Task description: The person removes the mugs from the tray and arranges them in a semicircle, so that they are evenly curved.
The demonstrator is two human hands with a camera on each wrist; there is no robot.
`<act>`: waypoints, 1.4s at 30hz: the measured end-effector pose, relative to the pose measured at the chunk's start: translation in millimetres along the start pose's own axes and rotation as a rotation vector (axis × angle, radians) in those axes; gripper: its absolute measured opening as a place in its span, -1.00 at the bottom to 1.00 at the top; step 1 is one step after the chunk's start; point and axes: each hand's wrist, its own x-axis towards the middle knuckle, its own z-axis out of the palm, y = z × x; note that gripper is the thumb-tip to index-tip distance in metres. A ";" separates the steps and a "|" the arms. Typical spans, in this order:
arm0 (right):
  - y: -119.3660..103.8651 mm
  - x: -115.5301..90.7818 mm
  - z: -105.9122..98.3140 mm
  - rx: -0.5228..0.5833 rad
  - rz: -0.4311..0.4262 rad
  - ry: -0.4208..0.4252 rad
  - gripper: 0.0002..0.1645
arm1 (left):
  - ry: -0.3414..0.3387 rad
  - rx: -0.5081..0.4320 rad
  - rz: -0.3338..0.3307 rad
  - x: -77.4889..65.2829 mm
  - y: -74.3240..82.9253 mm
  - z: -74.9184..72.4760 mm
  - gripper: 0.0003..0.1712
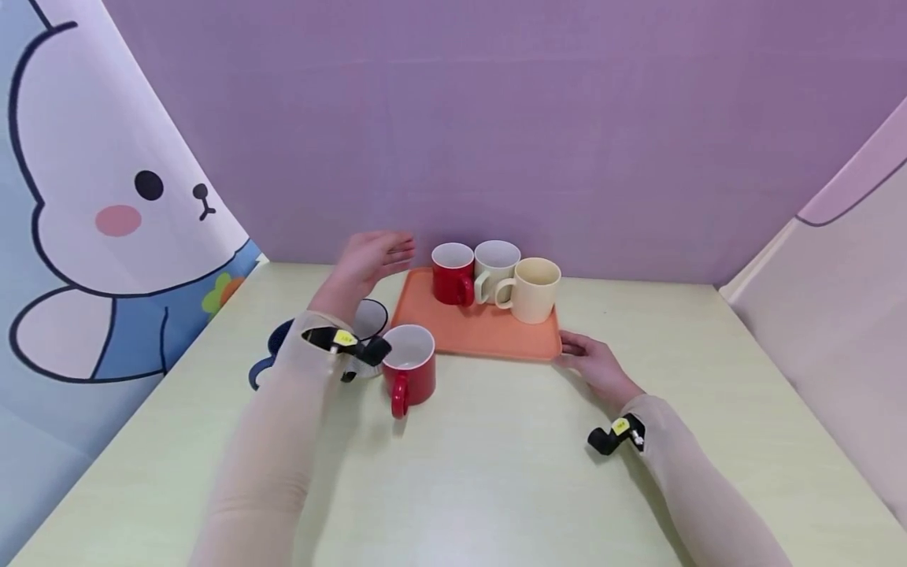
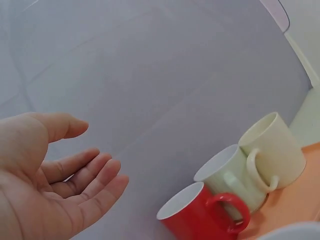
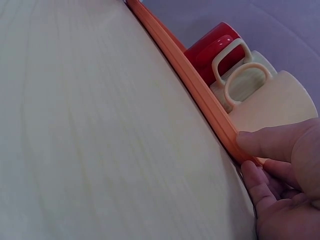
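An orange tray (image 1: 489, 342) lies toward the back of the table, bearing a red mug (image 1: 446, 287), a pale greenish-white mug (image 1: 498, 277) and a cream mug (image 1: 538, 298), all upright. My right hand (image 1: 598, 366) pinches the tray's front right corner; in the right wrist view the thumb (image 3: 267, 144) lies against the orange rim and fingertips tuck at its underside. Off the tray's back left corner, my left hand (image 1: 372, 260) is raised. Its fingers (image 2: 82, 172) are loosely bent, the palm faces the mugs, and nothing is in it.
Left of the tray, another red mug (image 1: 416, 383) stands on the table, handle toward me. Beside it is a white mug with a dark rim (image 1: 370, 319), partly behind my left arm. A dark blue mug (image 1: 279, 337) is mostly hidden there. A purple cloth (image 1: 531, 142) hangs behind.
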 end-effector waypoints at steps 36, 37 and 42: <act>8.4 7.3 -2.3 -0.017 -0.007 0.007 -0.31 | -0.057 -0.079 -0.356 57.0 -82.9 71.2 -0.54; 8.3 7.4 -2.4 -0.017 -0.006 0.007 -0.31 | -0.059 -0.113 -0.367 57.3 -83.3 71.9 -0.54; 6.3 6.5 -2.9 -0.022 0.005 0.017 -0.30 | -0.060 -0.230 -0.425 58.6 -82.5 74.2 -0.37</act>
